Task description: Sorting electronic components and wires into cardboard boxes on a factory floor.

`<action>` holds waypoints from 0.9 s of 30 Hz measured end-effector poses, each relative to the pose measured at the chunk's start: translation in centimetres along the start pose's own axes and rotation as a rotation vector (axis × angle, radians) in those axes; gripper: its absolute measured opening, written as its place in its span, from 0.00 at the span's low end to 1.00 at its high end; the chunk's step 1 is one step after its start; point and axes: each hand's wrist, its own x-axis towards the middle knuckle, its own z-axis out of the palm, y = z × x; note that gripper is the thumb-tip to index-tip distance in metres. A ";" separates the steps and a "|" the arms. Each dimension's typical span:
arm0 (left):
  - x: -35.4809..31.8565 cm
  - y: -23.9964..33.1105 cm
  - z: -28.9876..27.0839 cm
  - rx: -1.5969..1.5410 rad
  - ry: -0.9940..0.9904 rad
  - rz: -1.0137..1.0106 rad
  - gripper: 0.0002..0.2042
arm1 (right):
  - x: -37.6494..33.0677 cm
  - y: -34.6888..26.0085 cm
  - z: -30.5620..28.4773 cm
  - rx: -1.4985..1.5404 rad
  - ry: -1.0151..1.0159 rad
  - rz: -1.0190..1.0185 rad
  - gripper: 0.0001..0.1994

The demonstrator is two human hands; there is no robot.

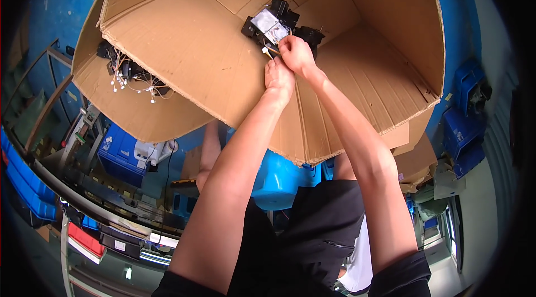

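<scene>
A black plastic assembly (291, 19) with a silvery metal plate (270, 24) lies inside a large open cardboard box (195, 46). Both of my hands meet at its near side. My right hand (297, 54) has thumb and fingertips pinched together on a thin wire by the plate's lower corner. Just below it, the fingers of my left hand (278, 76) are closed on the wire too, close to a small white connector (266, 50). My fingers hide part of the wire and the assembly's near end.
A second cardboard box (151, 115) on the left holds more black parts (134, 70) with loose wires and white connectors. Below it are a blue bin (124, 152) and a metal-framed bench (106, 207). A blue stool (277, 185) shows beyond my legs. Blue crates (463, 129) stand at the right.
</scene>
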 end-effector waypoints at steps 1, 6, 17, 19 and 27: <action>0.2 -0.4 0.1 0.025 0.023 0.011 0.10 | 0.1 -0.7 0.2 0.088 0.004 0.104 0.07; -0.5 1.1 -0.7 -0.170 -0.103 -0.043 0.11 | -1.2 1.3 0.2 0.210 0.202 -0.159 0.06; -0.4 2.1 -2.0 -0.553 -0.235 -0.271 0.12 | -0.9 0.7 1.9 0.838 0.681 0.262 0.07; -0.1 1.3 -1.2 -0.459 -0.176 -0.175 0.12 | -0.9 0.9 2.4 0.517 0.636 -0.012 0.06; -0.4 0.4 -0.1 -0.239 -0.090 -0.050 0.11 | 1.6 -1.0 1.0 -0.302 -0.211 -0.179 0.07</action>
